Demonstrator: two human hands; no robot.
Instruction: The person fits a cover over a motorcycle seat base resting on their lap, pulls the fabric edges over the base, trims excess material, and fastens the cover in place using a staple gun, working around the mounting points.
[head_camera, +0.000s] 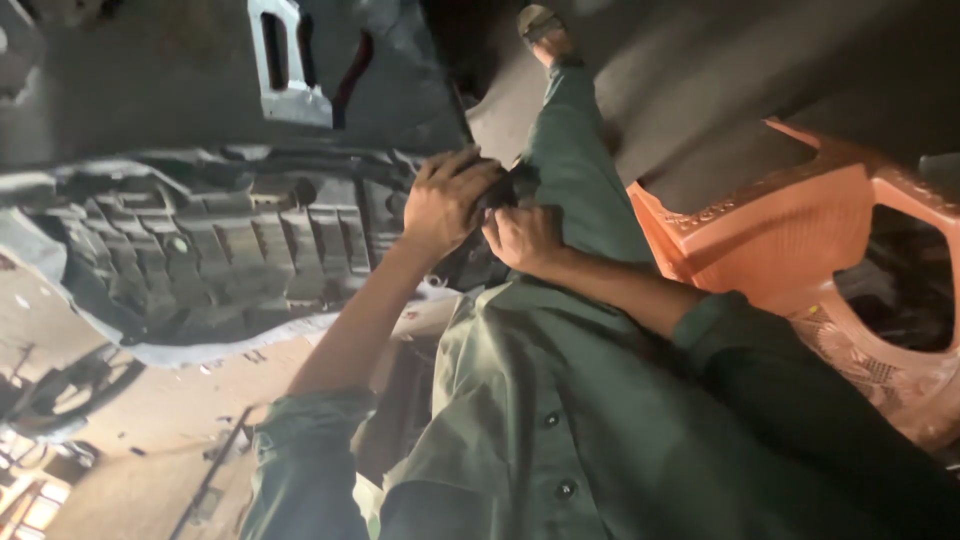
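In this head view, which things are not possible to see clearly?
- Small dark part between the hands: covered by the left hand and right hand; its kind cannot be told.
- Grey ribbed panel: dim and blurred, cut by the left edge.
- Orange plastic chair: cut by the right edge.
- Foot: blurred, near the top edge.

A dark grey, dusty concrete floor (700, 80) carries everything here, and the view of it is strongly tilted. Directly on it stands an orange moulded plastic stool (800, 230) with a patterned top, and just beside the stool a foot in a worn sandal (542, 28) rests on the floor at the end of a green trouser leg (575, 160). What the big ribbed grey and black moulded panel (220, 250) rests on cannot be told.
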